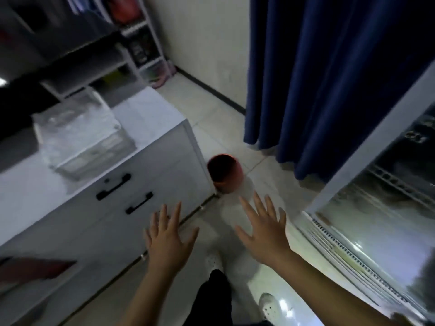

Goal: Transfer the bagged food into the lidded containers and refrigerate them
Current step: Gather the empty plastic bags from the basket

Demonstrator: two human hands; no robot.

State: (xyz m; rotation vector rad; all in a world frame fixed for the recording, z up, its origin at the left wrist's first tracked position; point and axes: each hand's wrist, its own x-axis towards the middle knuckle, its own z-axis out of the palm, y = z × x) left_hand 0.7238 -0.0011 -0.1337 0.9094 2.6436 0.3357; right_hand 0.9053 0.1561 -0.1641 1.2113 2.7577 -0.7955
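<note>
Both my hands hover over the floor with fingers spread and nothing in them: my left hand point(167, 238) in front of the white cabinet, my right hand point(263, 229) near the fridge. A clear plastic lidded container point(80, 135) stands on the white cabinet top point(150, 114) at the left; its contents are too blurred to tell. The glass-door refrigerator point(376, 222) stands at the right, with wire shelves behind the glass. No bagged food shows clearly in this blurred frame.
A red bin point(223, 172) stands on the tiled floor by the cabinet's corner. The cabinet front has two black handles point(113, 187). A dark blue curtain point(329, 78) hangs behind. White shelving point(141, 50) stands far left. My white shoes point(270, 307) are below.
</note>
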